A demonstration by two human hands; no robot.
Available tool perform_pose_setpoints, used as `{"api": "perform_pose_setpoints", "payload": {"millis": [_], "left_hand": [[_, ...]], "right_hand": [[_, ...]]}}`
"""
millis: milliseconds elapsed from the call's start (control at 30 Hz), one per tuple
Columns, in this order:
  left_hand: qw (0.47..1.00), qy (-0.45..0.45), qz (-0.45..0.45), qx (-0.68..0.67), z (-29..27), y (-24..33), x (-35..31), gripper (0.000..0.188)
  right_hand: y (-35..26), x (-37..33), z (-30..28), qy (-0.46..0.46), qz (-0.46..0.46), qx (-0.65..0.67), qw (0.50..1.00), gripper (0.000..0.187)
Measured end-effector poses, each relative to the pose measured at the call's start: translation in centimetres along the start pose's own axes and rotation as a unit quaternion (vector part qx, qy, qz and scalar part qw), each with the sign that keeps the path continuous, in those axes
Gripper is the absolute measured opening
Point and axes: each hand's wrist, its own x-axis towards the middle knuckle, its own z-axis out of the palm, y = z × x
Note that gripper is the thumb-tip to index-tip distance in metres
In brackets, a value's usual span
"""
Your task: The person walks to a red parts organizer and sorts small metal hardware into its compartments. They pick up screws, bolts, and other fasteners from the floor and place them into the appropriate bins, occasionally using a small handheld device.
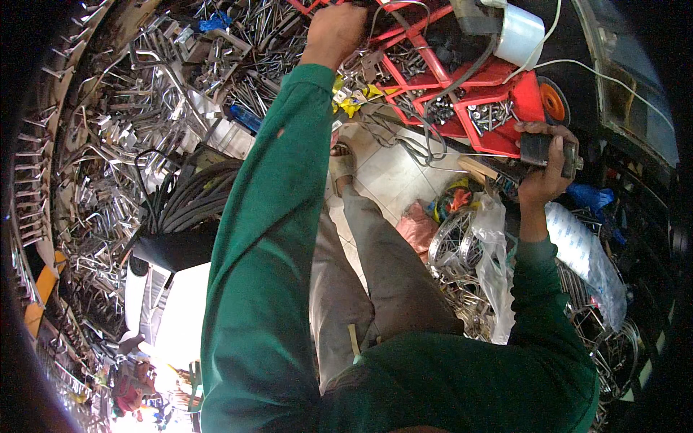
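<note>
Black boxy object (535, 149) sits in the right hand (543, 186), fingers wrapped around it, beside the red compartment tray (530, 101). Left hand (336, 35), upper edge: cannot tell finger state. Slackened right grip could drop the object among loose bolts (491, 115).

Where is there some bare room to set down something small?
Bare pale floor tiles show between the sandalled foot, the red bins and the pink bundle. Crowded: heaped metal parts on the left; wire rings and clear plastic on the right.
</note>
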Motion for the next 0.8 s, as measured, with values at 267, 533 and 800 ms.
{"api": "perform_pose_setpoints", "payload": {"millis": [267, 533, 800], "left_hand": [[0.978, 0.186, -0.009, -0.091, 0.8, 0.4, -3.6, 0.038], [0.948, 0.284, -0.056, -0.131, 1.2, 1.8, -6.2, 0.037], [0.981, 0.111, -0.052, -0.148, 1.5, 1.3, -5.6, 0.046]], "right_hand": [[0.4, 0.0, -0.3, -0.008, -0.005, 0.012, 1.000, 0.017], [0.4, -0.1, -0.3, 0.005, 0.004, 0.012, 1.000, 0.019], [0.4, 0.1, -0.3, -0.005, -0.017, -0.001, 1.000, 0.021]]}}
